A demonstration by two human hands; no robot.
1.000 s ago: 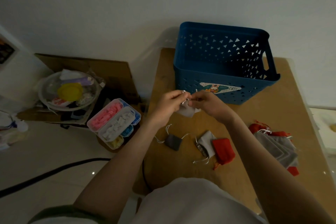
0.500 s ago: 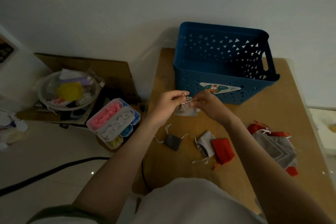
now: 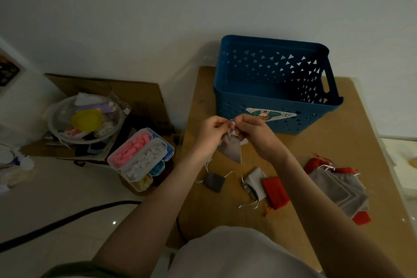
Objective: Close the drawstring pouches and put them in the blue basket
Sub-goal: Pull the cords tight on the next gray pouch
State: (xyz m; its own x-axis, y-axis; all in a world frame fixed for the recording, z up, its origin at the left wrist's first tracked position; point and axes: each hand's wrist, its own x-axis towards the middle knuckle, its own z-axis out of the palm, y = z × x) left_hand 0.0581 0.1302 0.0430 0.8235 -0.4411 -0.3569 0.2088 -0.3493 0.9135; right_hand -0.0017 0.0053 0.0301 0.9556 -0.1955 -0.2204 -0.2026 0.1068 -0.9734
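- the left hand (image 3: 208,135) and right hand (image 3: 257,132), both just in front of the blue basket (image 3: 316,117), are bare on fingers and wrists as far as the dim light shows.
- the left forearm (image 3: 158,205), below and left of the basket, is uncovered to past the elbow.
- a dark green sleeve (image 3: 74,269), soft and rounded at its edge, covers the left upper arm, far down-left of the basket.
- the right forearm (image 3: 316,198), below and right of the basket, is uncovered to the frame's edge.
- a pale, off-white garment (image 3: 230,255), plain and smooth, lies straight below the basket, between both arms.
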